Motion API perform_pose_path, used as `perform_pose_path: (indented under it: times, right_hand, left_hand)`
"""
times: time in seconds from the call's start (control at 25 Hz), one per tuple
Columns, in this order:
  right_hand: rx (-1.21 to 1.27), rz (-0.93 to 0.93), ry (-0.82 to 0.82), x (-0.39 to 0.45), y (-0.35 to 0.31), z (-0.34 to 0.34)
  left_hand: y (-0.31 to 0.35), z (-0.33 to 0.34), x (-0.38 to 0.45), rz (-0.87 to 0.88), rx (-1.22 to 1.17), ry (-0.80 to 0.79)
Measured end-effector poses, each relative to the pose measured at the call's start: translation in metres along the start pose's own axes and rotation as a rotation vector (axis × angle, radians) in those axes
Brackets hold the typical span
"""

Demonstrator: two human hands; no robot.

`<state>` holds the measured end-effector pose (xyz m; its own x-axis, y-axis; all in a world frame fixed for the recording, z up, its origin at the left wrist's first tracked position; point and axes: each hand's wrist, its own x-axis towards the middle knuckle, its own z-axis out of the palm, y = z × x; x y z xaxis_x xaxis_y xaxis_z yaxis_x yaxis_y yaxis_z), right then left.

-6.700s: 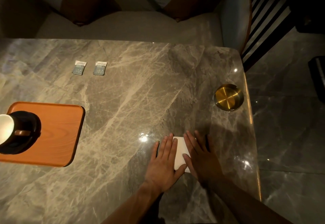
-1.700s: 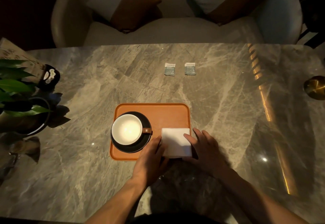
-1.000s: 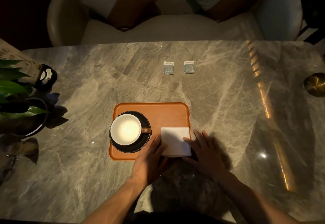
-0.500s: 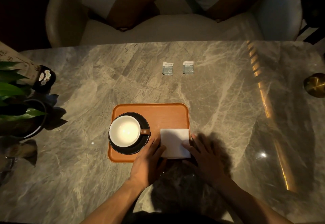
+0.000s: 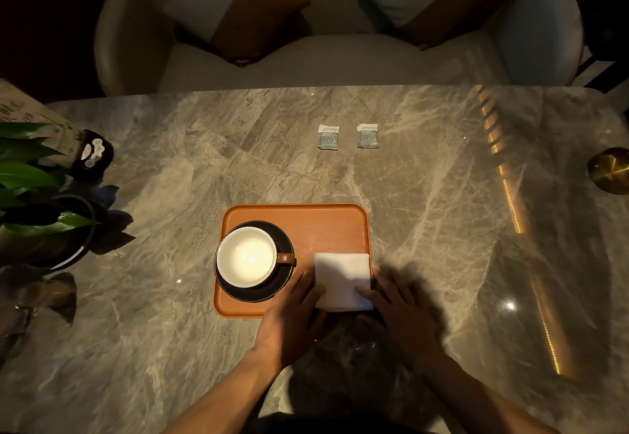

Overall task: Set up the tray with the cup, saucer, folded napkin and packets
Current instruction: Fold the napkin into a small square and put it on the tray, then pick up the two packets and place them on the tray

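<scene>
Both hands, left [image 5: 292,318] and right [image 5: 401,314], lay flat-fingered against the napkin [image 5: 342,280], gripping nothing; cup [image 5: 246,256], saucer [image 5: 284,284] sat on tray [image 5: 326,226], packets [image 5: 348,136] were left out on the bench [image 5: 170,178].

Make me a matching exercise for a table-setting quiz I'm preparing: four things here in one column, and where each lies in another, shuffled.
1. cup
2. folded napkin
3. packets
4. brass bowl

A. table's right edge
B. on the black saucer
C. bare table beyond the tray
D. tray's near right corner, between both hands

Pairs: 1-B, 2-D, 3-C, 4-A
</scene>
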<state>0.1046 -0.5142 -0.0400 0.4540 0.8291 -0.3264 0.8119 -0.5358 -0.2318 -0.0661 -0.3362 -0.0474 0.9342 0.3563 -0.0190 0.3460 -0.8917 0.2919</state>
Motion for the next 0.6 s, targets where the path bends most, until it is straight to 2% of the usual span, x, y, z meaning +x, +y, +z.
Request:
perform_pose_path:
  times: [0.08, 0.2, 0.24, 0.4, 0.6]
  right_hand:
    - [0.029, 0.009, -0.005, 0.001, -0.001, -0.002]
    - [0.106, 0.054, -0.041, 0.002, 0.000, -0.006]
    - [0.113, 0.059, -0.028, 0.003, 0.002, -0.010]
    - [0.129, 0.038, -0.009, 0.015, 0.002, -0.038]
    - [0.205, 0.039, 0.063, 0.036, 0.011, -0.083]
  left_hand:
    - [0.004, -0.005, 0.005, -0.014, 0.064, -0.095]
    - [0.004, -0.012, 0.004, -0.088, -0.047, -0.255]
    - [0.004, -0.014, 0.001, -0.112, -0.091, -0.262]
    - [0.005, -0.045, 0.000, -0.029, -0.210, -0.134]
    - [-0.015, -0.105, 0.063, 0.074, -0.130, -0.087]
